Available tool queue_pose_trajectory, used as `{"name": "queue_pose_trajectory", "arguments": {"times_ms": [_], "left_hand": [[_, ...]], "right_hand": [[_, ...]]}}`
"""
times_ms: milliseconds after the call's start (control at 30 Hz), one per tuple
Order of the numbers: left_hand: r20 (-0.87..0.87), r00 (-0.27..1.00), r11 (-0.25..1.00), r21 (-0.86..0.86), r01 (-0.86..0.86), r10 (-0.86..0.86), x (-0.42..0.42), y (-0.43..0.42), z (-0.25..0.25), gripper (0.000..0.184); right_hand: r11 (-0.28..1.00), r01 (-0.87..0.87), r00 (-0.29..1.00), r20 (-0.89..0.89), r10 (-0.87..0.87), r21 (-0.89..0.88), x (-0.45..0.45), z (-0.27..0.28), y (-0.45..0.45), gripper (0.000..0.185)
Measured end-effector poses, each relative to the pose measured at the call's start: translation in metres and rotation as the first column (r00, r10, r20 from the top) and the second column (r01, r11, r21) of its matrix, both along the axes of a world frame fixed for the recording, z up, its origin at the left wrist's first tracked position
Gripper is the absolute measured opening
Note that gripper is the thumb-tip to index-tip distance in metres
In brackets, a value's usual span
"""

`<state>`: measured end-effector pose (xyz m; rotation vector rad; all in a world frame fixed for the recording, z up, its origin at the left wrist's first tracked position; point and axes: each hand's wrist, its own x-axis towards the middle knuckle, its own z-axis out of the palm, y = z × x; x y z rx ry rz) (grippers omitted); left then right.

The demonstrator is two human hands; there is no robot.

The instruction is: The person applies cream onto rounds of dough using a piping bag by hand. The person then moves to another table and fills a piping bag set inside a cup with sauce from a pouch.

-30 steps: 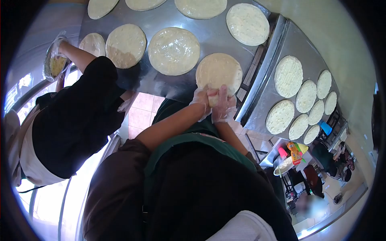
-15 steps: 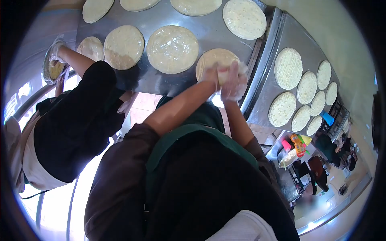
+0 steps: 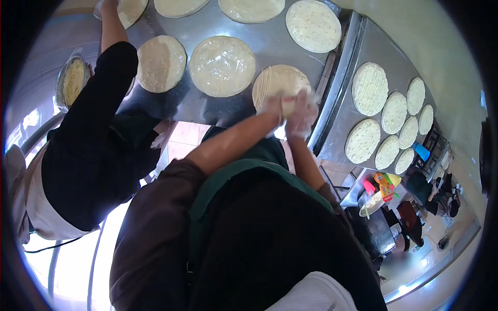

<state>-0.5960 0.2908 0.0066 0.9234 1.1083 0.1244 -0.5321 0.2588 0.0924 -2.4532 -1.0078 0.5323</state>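
Both my hands work over the near edge of a flat round of dough (image 3: 280,78) at the table's right end. Parallel ridges run across its upper left part. My left hand (image 3: 274,108), in a clear plastic glove and smeared by motion, closes on a short pale cylindrical thing (image 3: 289,106) with a reddish edge. Against its other side is my gloved right hand (image 3: 302,116), fingers pointing up. Most of the thing is hidden, so its exact kind is unclear. Left of it lies a smooth, glossy dough round (image 3: 222,66).
More dough rounds lie on the metal table (image 3: 199,23). Across a gap, a second metal table (image 3: 332,147) holds several dimpled rounds (image 3: 370,89). At left, a co-worker's arm (image 3: 111,31) reaches over the table near a bowl of yellowish mixture (image 3: 73,80). Another person (image 3: 438,194) is far right.
My hands and the pale thing have shifted slightly toward me, showing more ridged dough. The co-worker's hand has moved from the bowl up to a far dough round.
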Motion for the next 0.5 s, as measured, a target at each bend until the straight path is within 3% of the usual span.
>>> {"name": "queue_pose_trajectory", "arguments": {"times_ms": [33, 67, 100, 167, 200, 267, 300, 333, 367, 433, 467, 500], "left_hand": [[0.066, 0.990, 0.986, -0.122, -0.116, 0.124, -0.007, -0.020, -0.002, 0.034], [0.126, 0.950, 0.929, -0.277, -0.243, 0.286, -0.016, -0.042, -0.002, 0.033], [0.151, 0.921, 0.896, -0.332, -0.296, 0.360, -0.021, -0.051, 0.000, 0.033], [0.042, 0.901, 0.799, -0.483, -0.359, 0.431, -0.022, -0.044, 0.018, 0.033], [-0.129, 0.780, 0.578, -0.600, -0.553, 0.612, 0.000, -0.027, 0.020, 0.037], [-0.035, 0.866, 0.618, -0.685, -0.384, 0.499, 0.027, 0.008, -0.020, 0.037], [-0.051, 0.906, 0.721, -0.588, -0.367, 0.419, 0.028, 0.009, -0.016, 0.036], [-0.080, 0.938, 0.811, -0.481, -0.333, 0.338, 0.029, 0.011, -0.007, 0.036], [-0.118, 0.959, 0.885, -0.368, -0.283, 0.258, 0.028, 0.012, 0.000, 0.035], [-0.065, 0.972, 0.886, -0.400, -0.233, 0.227, -0.003, -0.024, 0.011, 0.036], [-0.163, 0.717, 0.355, -0.782, -0.513, 0.678, -0.008, -0.047, 0.016, 0.035], [0.044, 0.781, 0.522, -0.767, -0.373, 0.623, -0.024, -0.083, -0.030, 0.036]], "right_hand": [[0.997, -0.005, 1.000, -0.004, 0.005, -0.071, -0.005, -0.031, -0.034, 0.032], [0.976, 0.215, 0.933, -0.304, -0.194, 0.035, -0.021, -0.034, -0.053, 0.030], [0.894, 0.443, 0.741, -0.590, -0.321, 0.070, -0.032, -0.033, -0.062, 0.029], [0.947, 0.304, 0.911, -0.324, -0.257, 0.103, -0.023, -0.018, -0.040, 0.029], [0.971, 0.224, 0.959, -0.200, -0.203, 0.087, -0.012, -0.015, -0.024, 0.028], [0.996, 0.089, 0.993, 0.071, -0.091, 0.027, 0.009, -0.008, 0.007, 0.026], [0.899, 0.415, 0.808, -0.512, -0.291, 0.143, 0.018, -0.010, 0.022, 0.025], [0.945, 0.145, 0.987, -0.112, -0.117, 0.293, 0.020, -0.031, 0.007, 0.024], [0.935, -0.165, 0.944, 0.324, 0.058, 0.314, 0.019, -0.052, -0.007, 0.024], [0.999, -0.043, 0.966, 0.254, 0.041, 0.004, 0.000, -0.033, -0.037, 0.039], [0.970, 0.236, 0.939, -0.271, -0.211, 0.061, -0.013, -0.037, -0.054, 0.031], [0.803, 0.595, 0.612, -0.638, -0.467, -0.017, -0.025, -0.041, -0.070, 0.025]]}}
